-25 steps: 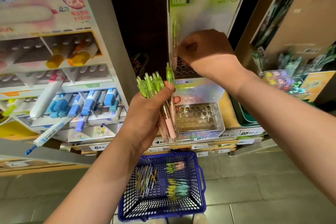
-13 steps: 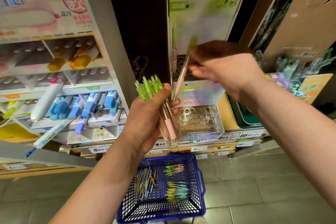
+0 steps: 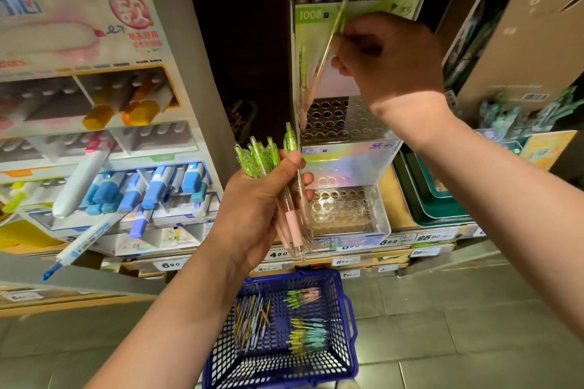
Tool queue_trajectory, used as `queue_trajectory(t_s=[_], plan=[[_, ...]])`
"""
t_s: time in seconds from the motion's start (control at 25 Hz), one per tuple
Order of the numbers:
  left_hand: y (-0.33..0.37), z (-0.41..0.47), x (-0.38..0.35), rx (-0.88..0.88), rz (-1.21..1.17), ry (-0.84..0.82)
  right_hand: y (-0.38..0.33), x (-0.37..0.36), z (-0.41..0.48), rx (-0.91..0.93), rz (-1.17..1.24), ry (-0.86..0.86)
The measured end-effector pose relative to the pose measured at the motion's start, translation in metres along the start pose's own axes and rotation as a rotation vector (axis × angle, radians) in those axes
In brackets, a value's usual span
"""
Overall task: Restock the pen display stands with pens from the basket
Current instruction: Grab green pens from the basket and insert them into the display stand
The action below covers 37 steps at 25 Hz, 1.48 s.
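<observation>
My left hand (image 3: 256,215) grips a bundle of green-capped pens (image 3: 268,164) with clear barrels and pink grips, tips down, in front of the lower clear stand (image 3: 376,215). My right hand (image 3: 392,63) pinches a single green pen (image 3: 331,41), tilted, its tip over the holed tray of the upper stand (image 3: 335,123). One or two pens stand at that tray's left edge (image 3: 304,85). The blue basket (image 3: 346,354) sits on the floor below, holding several pen bundles (image 3: 306,335).
A marker display (image 3: 94,136) with blue, yellow and orange markers fills the left shelf. Price tags (image 3: 278,254) line the shelf edge. Green trays (image 3: 436,199) and a cardboard box (image 3: 521,25) stand at the right. Grey tiled floor (image 3: 442,325) lies below.
My right hand took one pen from the left hand's bundle and carried it up to the upper stand's holes. The left hand stayed in place with the bundle.
</observation>
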State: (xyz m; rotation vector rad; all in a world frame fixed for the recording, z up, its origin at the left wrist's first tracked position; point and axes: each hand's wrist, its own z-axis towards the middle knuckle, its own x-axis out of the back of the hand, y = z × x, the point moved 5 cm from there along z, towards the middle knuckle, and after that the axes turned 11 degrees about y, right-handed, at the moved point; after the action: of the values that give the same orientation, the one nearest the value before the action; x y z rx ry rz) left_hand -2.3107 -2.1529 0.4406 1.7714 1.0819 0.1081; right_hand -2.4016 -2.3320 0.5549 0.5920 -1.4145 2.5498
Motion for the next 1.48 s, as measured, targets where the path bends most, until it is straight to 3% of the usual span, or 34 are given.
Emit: queue_trajectory(t_s=[0.16, 0.32, 0.64, 0.84, 1.12, 1.36, 1.48], plan=[[0.000, 0.002, 0.000, -0.007, 0.005, 0.013, -0.008, -0.002, 0.003, 0.130, -0.149, -0.018], [0.000, 0.002, -0.002, -0.012, 0.020, 0.016, -0.003, -0.016, -0.010, 0.151, -0.299, -0.152], [-0.001, 0.006, -0.005, -0.028, 0.065, 0.030, -0.001, -0.014, -0.028, -0.013, -0.431, -0.298], [0.002, 0.006, -0.008, -0.188, 0.222, -0.018, 0.005, -0.023, -0.066, -0.346, -0.281, -0.615], [0.001, 0.011, -0.007, -0.168, 0.245, 0.016, 0.018, -0.018, -0.060, -0.444, 0.010, -0.469], [0.002, 0.013, -0.011, -0.209, 0.201, 0.046, 0.022, -0.016, -0.064, -0.542, 0.126, -0.559], [0.003, 0.017, -0.011, -0.150, 0.081, 0.078, 0.015, 0.007, -0.032, -0.479, 0.238, -0.387]])
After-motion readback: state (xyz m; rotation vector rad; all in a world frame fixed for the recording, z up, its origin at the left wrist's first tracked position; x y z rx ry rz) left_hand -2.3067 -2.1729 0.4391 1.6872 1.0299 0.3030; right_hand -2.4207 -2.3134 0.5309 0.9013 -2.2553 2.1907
